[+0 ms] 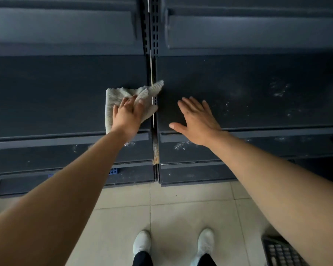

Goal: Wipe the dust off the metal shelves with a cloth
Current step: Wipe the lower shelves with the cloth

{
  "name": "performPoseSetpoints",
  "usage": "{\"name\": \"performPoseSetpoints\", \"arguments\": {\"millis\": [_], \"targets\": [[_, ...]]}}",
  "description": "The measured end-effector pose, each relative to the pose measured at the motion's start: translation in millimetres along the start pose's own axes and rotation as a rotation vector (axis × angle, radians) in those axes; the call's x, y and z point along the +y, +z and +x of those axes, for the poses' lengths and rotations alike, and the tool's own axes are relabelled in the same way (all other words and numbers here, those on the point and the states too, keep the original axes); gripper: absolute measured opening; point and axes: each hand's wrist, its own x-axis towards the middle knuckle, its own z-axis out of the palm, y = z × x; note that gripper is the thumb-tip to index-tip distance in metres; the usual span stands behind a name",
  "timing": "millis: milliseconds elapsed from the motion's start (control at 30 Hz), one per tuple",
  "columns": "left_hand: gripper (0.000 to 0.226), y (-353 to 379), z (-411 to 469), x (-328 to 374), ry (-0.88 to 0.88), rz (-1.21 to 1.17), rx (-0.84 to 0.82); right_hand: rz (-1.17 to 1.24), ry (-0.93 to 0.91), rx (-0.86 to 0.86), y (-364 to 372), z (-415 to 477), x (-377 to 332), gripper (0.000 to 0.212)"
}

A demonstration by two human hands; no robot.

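Two dark metal shelves stand side by side: a left shelf (56, 96) and a right shelf (258, 89), split by a slotted upright post (153, 35). A whitish ribbed cloth (115, 98) lies on the left shelf's right end, one corner reaching over the gap. My left hand (128, 116) presses flat on the cloth, fingers on its folds. My right hand (197, 121) rests palm down with fingers spread on the right shelf's near left corner, holding nothing. Pale dust smudges (279, 89) mark the right shelf.
Lower shelf tiers (200, 150) with white specks jut out below, toward me. A blue perforated object (114, 171) peeks out under the left tier. Beige floor tiles (181, 208), my white shoes (141, 242) and a dark mesh basket (281, 252) at bottom right.
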Motion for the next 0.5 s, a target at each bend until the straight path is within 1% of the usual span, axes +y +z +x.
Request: {"name": "performPoseSetpoints", "arguments": {"millis": [67,133,200,267,300,500], "targets": [[0.052,19,-8,25,0.009,-0.033,-0.019,-0.028,0.003,0.036,-3,-6,21,0.076],[0.052,46,-10,45,0.085,0.036,-0.088,-0.042,0.023,0.038,-6,-12,44,0.076],[0.052,75,-7,58,0.141,0.228,-0.140,-0.053,0.037,0.021,-9,-18,69,0.079],[0.052,98,-3,70,0.171,0.420,-0.144,-0.047,0.034,-0.005,-13,-22,93,0.082],[0.053,106,-1,76,0.171,0.470,-0.143,-0.039,0.028,-0.018,-14,-24,104,0.084],[0.058,139,6,116,0.140,0.544,-0.185,-0.013,0.015,-0.054,-19,-30,148,0.094]]}}
